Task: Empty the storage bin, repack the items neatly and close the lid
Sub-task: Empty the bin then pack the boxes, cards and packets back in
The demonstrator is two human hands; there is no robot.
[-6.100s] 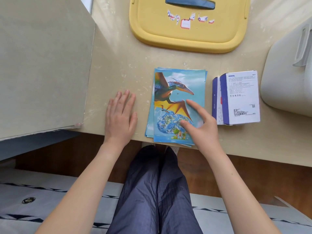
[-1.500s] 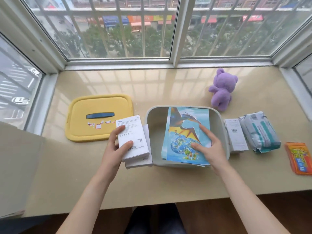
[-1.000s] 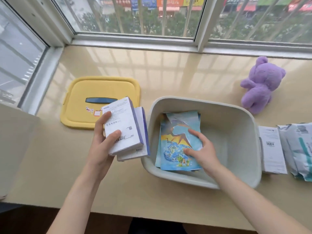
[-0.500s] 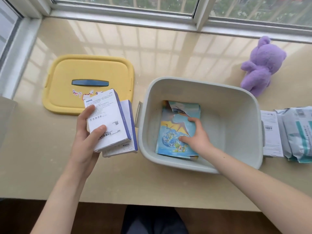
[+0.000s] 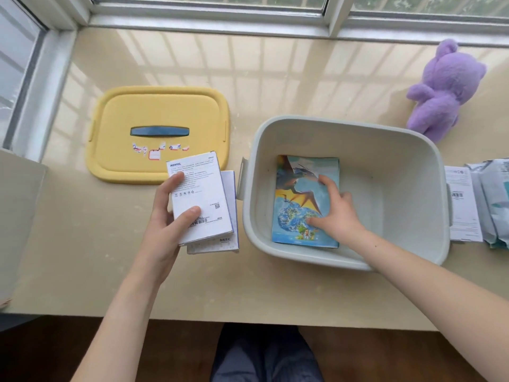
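The grey storage bin [image 5: 385,139] stands open on the beige sill. A stack of dinosaur picture books [image 5: 296,205] lies flat on the left of its floor. My right hand [image 5: 334,213] rests on top of the books with fingers spread. My left hand [image 5: 168,219] grips two white boxes [image 5: 202,199] with blue edges, held just left of the bin above the sill. The yellow lid [image 5: 157,117] with a blue handle lies flat further left.
A purple plush bear [image 5: 446,86] stands behind the bin's right corner. A white box [image 5: 462,202] and a grey-green packet [image 5: 495,199] lie right of the bin. Window frames border the sill at the back and left. My knees show below the sill's front edge.
The books went from the sill's front edge into the bin and now lie flat on its floor under my right hand. My left hand picked up the two white boxes.
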